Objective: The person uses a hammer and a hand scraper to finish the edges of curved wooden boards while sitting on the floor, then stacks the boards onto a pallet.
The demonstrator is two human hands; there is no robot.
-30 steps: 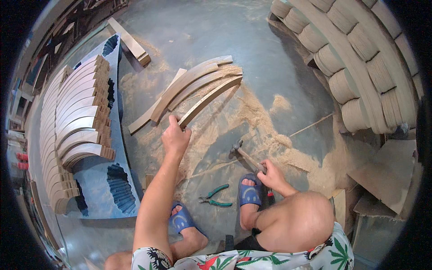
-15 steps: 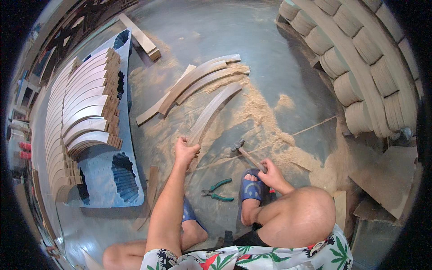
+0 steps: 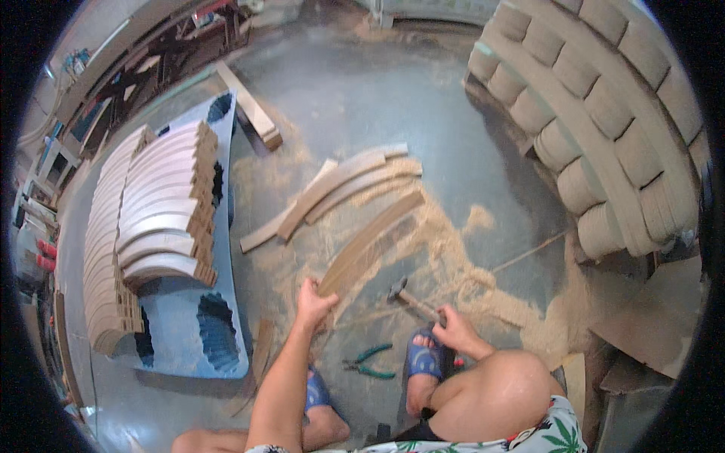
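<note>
My left hand grips the near end of a curved wooden slat, which reaches away from me over the dusty floor. In my right hand is a hammer, held by its wooden handle, with the dark head pointing away to the left. The hammer head is to the right of the slat and apart from it. On the floor between my feet lie green-handled pliers, their handles spread. Several more curved wooden pieces are heaped just beyond the slat.
At the left, neat rows of curved wooden pieces rest on a blue plastic pallet. A straight wooden beam lies past its far corner. Stacked bundles of curved pieces stand at the right. Sawdust covers part of the floor.
The slat has turned in my left hand, now showing a broader, browner face. The view has tilted upward, so things sit lower in the picture. My right hand still holds the hammer.
</note>
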